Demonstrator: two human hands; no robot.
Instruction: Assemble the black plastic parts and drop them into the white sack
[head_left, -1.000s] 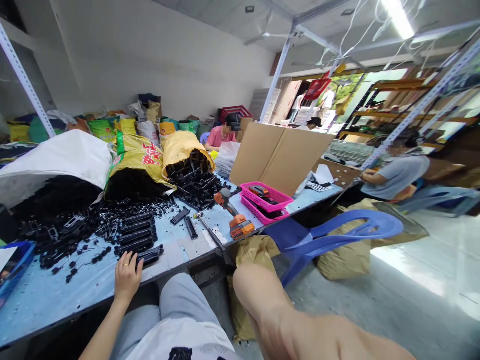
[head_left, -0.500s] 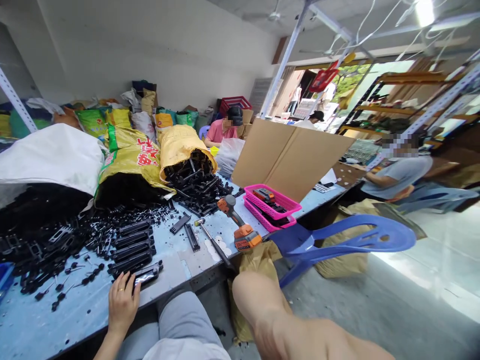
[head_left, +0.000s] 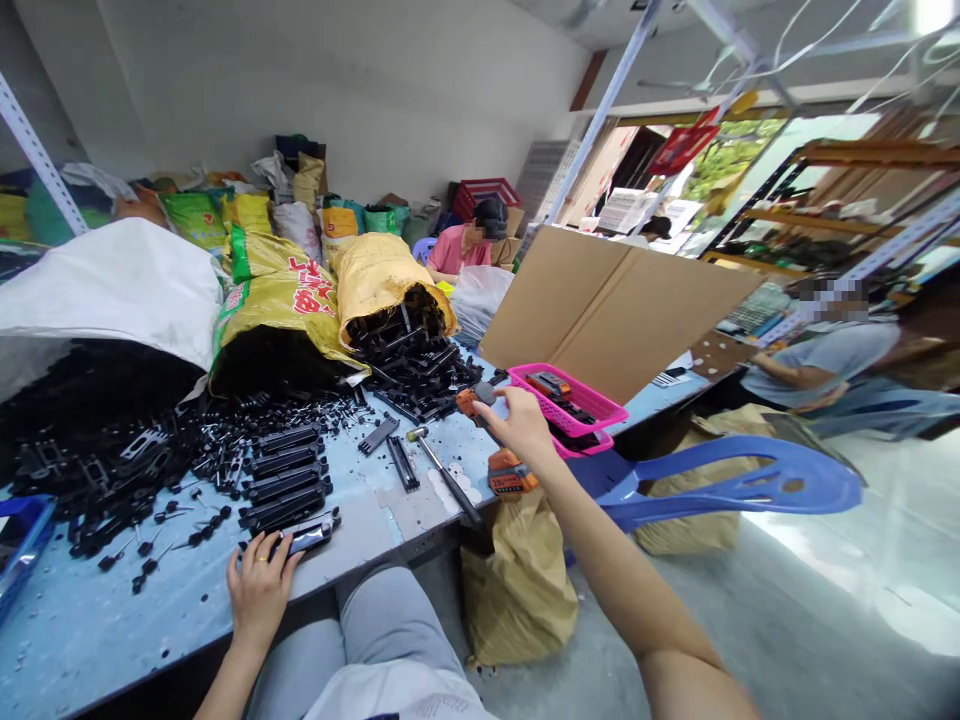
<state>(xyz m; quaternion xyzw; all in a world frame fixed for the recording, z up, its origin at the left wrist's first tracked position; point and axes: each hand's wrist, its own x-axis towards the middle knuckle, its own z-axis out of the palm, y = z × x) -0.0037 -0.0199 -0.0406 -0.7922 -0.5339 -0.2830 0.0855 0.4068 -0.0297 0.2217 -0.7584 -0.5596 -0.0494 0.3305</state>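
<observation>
Presently, left fingers (head_left: 262, 549) lie on one black bar (head_left: 315, 535), right fingers (head_left: 517, 400) at one drill (head_left: 512, 473); grips unclear.

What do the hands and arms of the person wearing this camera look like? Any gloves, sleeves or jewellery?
The left hand is ungloved, with a gold-coloured ring on one finger. The right hand is ungloved too; I can't make out any ring there. The left forearm and right forearm are uncovered, with no sleeve visible on either.
</observation>
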